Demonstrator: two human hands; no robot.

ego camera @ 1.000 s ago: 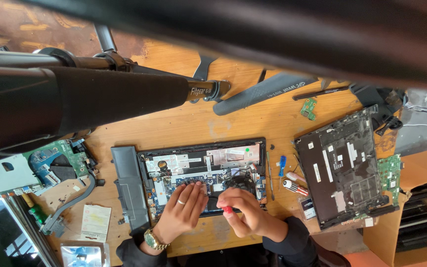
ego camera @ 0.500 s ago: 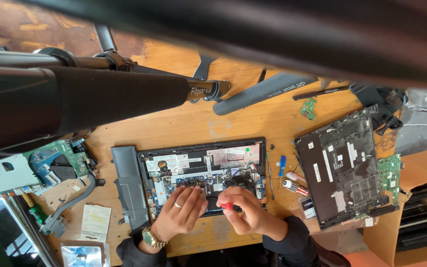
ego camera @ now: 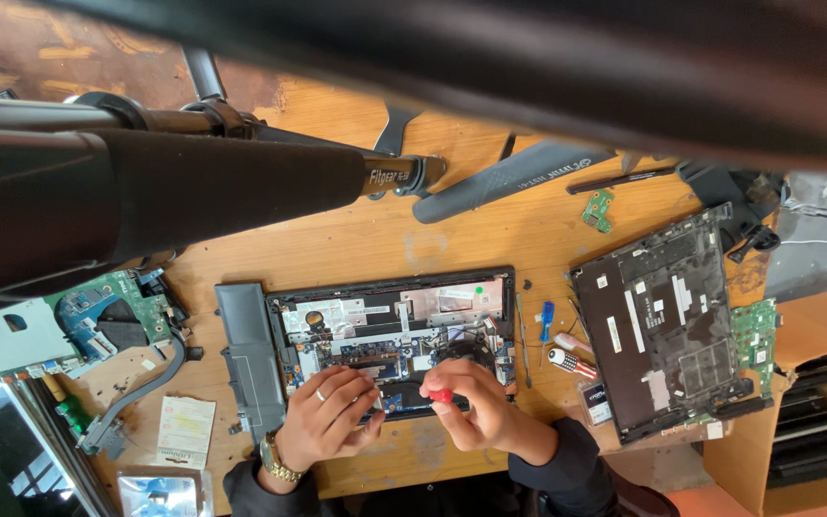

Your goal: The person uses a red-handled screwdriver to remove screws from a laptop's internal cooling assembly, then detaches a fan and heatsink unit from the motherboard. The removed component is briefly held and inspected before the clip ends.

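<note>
Red is the small handle of the screwdriver point(ego camera: 440, 393) that the right hand point(ego camera: 476, 407) is pinching; its fingers are clenched around it, and the tip is pointing down into the open laptop point(ego camera: 394, 335) on the wooden table point(ego camera: 356, 239). The left hand point(ego camera: 327, 421) is resting on the near edge of the laptop, fingers curled and pressing down, holding nothing that I can see.

I think some things could be going wrong from here. The tip could be slipping off a small screw and scratching the board, because the hand is working close over bare parts and thin wires. A loosened screw could be rolling into the chassis or off the table edge, which is just beside the wrists. The left fingers are lying near the exposed board, so they could be pushing on a fragile connector.

About packages and labels: a pale paper slip point(ego camera: 184, 428) with printed lines is lying at the near left corner, and below it a shiny clear bag point(ego camera: 160, 493) with something blue inside. White rectangular stickers are sitting on the black bottom cover point(ego camera: 662, 335) at the right. A small green dot sticker point(ego camera: 479, 289) is on the laptop's far right part. An orange cardboard box point(ego camera: 806, 383) is standing at the right edge.
</note>
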